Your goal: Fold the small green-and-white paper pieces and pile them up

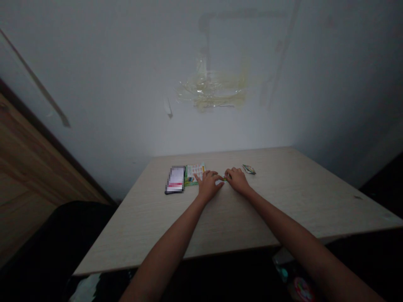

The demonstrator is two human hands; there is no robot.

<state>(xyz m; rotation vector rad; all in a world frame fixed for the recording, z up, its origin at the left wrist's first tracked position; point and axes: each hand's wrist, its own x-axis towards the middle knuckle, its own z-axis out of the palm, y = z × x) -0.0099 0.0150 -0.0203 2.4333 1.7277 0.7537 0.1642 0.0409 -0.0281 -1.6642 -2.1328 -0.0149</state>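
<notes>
My left hand [208,184] rests on the table beside the right edge of a printed leaflet [192,171], its fingers spread. Its thumb and forefinger reach a small green, yellow and white piece [224,179] that looks like paper. From the other side, my right hand [237,180] has its fingers curled down and closed on that piece. Both hands partly cover it, so its full shape is hidden. The leaflet is green and white with rows of small pictures, and my left hand hides its lower right part.
A phone [175,179] with a lit, blurred screen lies left of the leaflet. Beyond my right hand is a small dark patterned packet or folded paper [249,169]. The pale wooden table [151,226] meets a wall [126,105] bearing tape [217,92].
</notes>
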